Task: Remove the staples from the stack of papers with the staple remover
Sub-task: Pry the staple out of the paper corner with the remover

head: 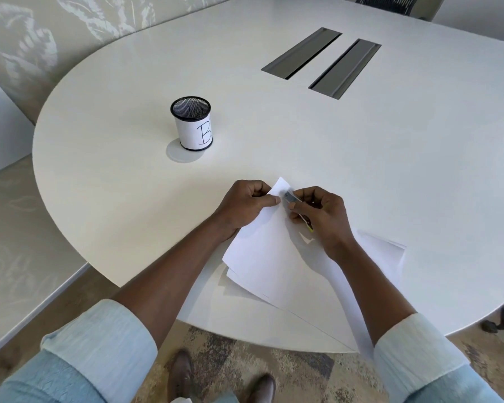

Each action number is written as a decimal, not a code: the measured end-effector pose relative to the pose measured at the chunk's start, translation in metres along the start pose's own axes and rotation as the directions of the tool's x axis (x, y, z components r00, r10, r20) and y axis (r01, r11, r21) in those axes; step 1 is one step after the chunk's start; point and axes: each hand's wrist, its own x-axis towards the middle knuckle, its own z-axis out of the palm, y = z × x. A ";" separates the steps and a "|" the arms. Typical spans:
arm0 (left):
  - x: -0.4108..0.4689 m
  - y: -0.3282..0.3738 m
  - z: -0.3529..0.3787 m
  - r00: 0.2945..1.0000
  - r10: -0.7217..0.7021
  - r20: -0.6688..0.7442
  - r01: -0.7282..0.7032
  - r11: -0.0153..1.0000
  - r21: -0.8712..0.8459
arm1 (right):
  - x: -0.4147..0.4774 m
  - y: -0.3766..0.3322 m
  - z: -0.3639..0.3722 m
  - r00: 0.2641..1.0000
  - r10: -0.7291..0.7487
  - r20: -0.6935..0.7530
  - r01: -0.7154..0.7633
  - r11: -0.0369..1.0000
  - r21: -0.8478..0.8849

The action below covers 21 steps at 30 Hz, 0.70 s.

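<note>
The left hand [246, 206] pinches the stapled sheets' [269, 248] far corner; the right hand [320, 216] grips the staple remover [291, 196] there. Thin paper looks floppy and tearable, best held beside the staple

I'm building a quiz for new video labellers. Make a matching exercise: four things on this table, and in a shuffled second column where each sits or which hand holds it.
Things
1. black mesh pen cup with a white label marked B
2. small grey metal staple remover
3. stack of white papers
4. pair of grey rectangular hatches

Places
a. pinched at its top corner by the left hand
b. set into the white table, far side
c. standing alone, beyond the hands to the left
d. gripped in the right hand, tip at the paper corner

Pairs: 1-c; 2-d; 3-a; 4-b
</note>
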 end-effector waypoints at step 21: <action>0.001 -0.013 0.003 0.992 0.115 -0.057 -0.108 0.987 0.119 | -0.008 0.010 0.009 0.989 -0.140 -0.038 0.130 0.972 -0.196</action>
